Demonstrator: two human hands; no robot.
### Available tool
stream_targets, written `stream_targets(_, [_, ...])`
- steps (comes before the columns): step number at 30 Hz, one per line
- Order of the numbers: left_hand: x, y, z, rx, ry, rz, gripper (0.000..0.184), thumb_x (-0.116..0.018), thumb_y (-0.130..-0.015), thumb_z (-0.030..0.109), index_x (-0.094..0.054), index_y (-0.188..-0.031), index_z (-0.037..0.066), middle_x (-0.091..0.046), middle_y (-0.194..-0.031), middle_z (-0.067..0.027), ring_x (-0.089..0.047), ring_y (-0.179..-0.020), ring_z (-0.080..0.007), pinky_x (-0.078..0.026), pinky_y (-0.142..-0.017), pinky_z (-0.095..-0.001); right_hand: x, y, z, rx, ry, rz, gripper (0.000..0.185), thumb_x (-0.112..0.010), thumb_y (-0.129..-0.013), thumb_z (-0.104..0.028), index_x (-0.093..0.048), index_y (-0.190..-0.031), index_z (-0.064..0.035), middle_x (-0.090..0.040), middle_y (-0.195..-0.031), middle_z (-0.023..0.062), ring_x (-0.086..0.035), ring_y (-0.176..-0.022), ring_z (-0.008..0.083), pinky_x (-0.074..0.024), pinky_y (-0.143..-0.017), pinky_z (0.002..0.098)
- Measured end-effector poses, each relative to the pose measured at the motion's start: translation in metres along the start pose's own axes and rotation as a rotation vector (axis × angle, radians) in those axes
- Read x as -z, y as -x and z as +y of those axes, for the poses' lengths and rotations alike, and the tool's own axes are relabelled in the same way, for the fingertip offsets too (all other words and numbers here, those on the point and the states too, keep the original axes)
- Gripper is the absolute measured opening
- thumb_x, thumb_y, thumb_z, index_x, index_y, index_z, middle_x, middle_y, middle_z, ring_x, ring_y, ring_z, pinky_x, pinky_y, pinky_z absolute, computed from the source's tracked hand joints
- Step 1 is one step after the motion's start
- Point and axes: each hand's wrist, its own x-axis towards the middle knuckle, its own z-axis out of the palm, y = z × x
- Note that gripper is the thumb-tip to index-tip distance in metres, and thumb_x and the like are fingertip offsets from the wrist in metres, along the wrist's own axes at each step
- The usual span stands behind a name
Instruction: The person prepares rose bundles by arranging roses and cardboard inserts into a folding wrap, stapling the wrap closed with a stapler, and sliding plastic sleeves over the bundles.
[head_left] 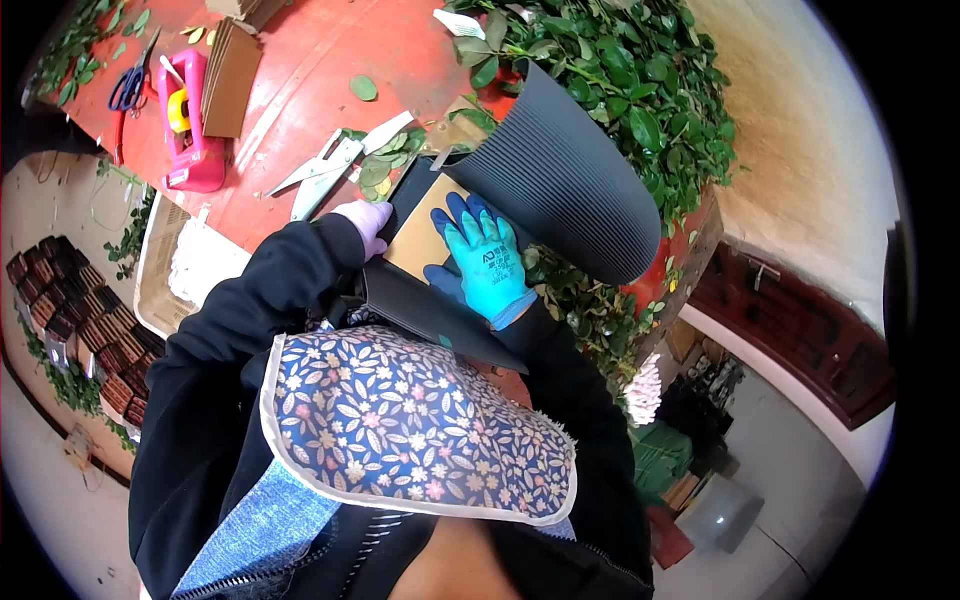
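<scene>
A black corrugated sheet (565, 165) lies in front of me, its far part curving up and its near part bent toward my apron. On it rests a brown cardboard piece (418, 240). My right hand (485, 258), in a teal and dark blue glove, presses flat on the cardboard with its fingers stretched out. My left hand (367, 225), in a thin lilac glove, is closed at the left edge of the black sheet; its fingertips are partly hidden.
Beyond my left hand lie white-handled shears (335, 165), a pink tape dispenser (190, 130), blue-handled scissors (132, 88) and cardboard strips (232, 80) on the red table (310, 60). Leafy stems (640, 90) pile up at the right. A cream crate (158, 262) stands at the left.
</scene>
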Motion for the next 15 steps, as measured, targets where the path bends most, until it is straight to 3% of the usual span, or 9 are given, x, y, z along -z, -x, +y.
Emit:
stream_targets(4, [0.012,0.006,0.005,0.023,0.078,0.025,0.043,-0.072,-0.074,0.021,-0.054,-0.109,0.002,-0.066,-0.093,-0.0223,-0.063,-0.09,-0.0393,-0.051,-0.079,-0.0446,0.002,0.001,0.002,0.008,-0.073,0.024,0.071,-0.069,-0.079,-0.042,-0.046,-0.139,-0.0123,-0.038,-0.148,0.0145,-0.036,-0.134,0.0351,-0.0285,-0.106,0.0485])
stream_targets(9, [0.019,0.01,0.02,0.072,0.18,0.067,0.036,-0.073,-0.077,0.023,-0.056,-0.101,0.002,-0.066,-0.083,-0.0171,-0.065,-0.08,-0.0332,-0.051,-0.073,-0.0411,-0.001,0.002,0.005,-0.021,-0.06,-0.019,0.073,-0.069,-0.079,-0.042,-0.044,-0.141,-0.0152,-0.037,-0.149,0.0109,-0.036,-0.135,0.0331,-0.028,-0.107,0.0492])
stream_targets(15, [0.008,0.004,0.016,0.101,0.108,0.068,0.039,-0.075,-0.076,0.026,-0.057,-0.101,0.002,-0.066,-0.083,-0.0173,-0.065,-0.08,-0.0341,-0.051,-0.071,-0.0409,-0.008,0.003,0.01,0.009,-0.072,-0.042,0.071,-0.065,-0.082,-0.045,-0.043,-0.142,-0.0144,-0.033,-0.151,0.0115,-0.029,-0.138,0.0328,-0.0237,-0.109,0.0523])
